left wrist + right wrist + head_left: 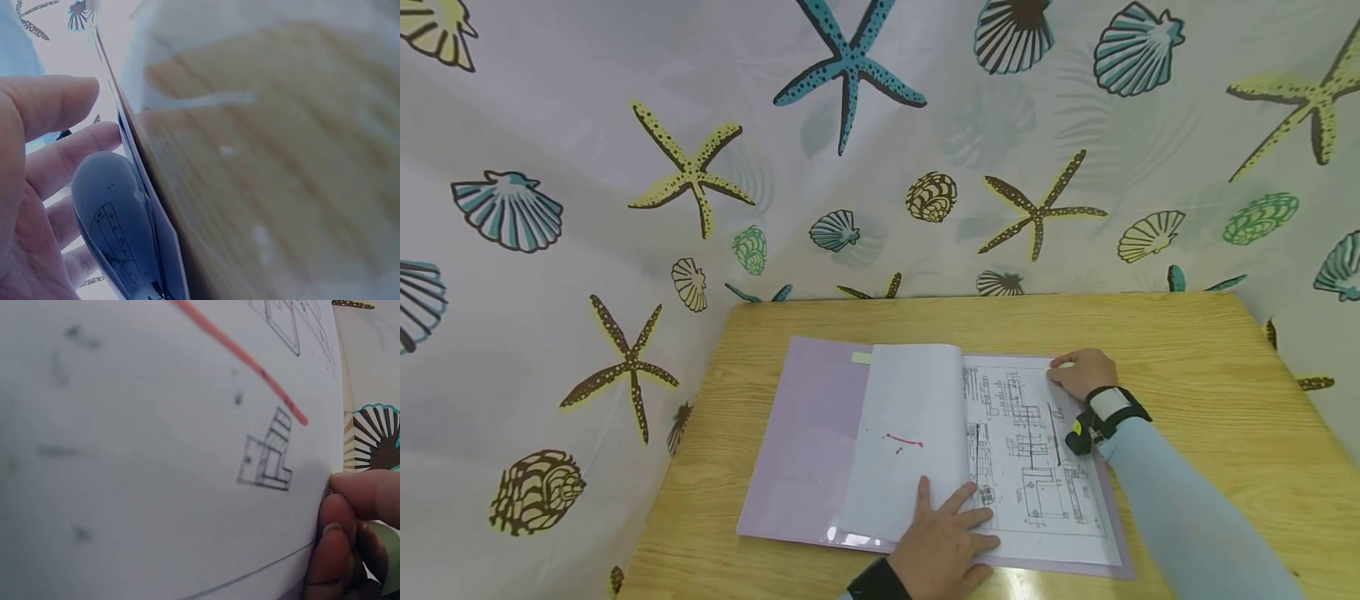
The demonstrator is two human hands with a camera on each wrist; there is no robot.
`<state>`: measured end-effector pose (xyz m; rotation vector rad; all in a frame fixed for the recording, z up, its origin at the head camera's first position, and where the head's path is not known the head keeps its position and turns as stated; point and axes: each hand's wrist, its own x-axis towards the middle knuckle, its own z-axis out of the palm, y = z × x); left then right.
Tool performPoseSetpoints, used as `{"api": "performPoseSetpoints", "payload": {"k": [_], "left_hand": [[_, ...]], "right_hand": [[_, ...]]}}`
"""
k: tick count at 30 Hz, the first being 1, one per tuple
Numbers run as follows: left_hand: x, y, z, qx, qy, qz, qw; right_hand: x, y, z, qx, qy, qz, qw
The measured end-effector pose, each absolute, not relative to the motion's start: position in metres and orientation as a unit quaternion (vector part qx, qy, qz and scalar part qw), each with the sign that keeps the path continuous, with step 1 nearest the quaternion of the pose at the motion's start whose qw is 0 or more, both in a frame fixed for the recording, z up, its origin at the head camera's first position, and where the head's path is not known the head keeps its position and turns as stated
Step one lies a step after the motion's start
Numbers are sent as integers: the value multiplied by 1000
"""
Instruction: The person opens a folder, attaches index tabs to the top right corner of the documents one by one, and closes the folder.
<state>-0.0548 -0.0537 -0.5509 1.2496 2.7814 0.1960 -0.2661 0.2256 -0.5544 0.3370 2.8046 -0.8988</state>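
Note:
A lilac folder [808, 442] lies spread on the table with papers inside. Its left part bears a turned white page [910, 392] with small red marks; on the right is a sheet of technical drawings [1033, 533]. My left hand [943, 542] rests at the lower middle, fingers spread over the fold between the pages. In the left wrist view, a page bulges in a curve [112, 219] beside those fingers. At the sheet's upper right edge, my right hand [1086, 375] pinches the paper between thumb and fingertips [331, 550]. A red stroke [250, 365] crosses that sheet.
The wooden table [1210, 400] extends around the folder on all sides. Behind it and along both sides hangs a pale cloth [880, 258] printed with starfish and shells, meeting the table's back edge.

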Motion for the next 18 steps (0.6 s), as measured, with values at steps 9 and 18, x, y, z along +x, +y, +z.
{"api": "performPoseSetpoints", "payload": {"k": [9,18], "left_hand": [[-55,-53,-548,404,911,62,58],[-54,-53,-548,403,912,56,52]], "right_hand": [[-266,227,-554,105,942,-306,88],[-266,225,-555,121,939,-310,85]]}}
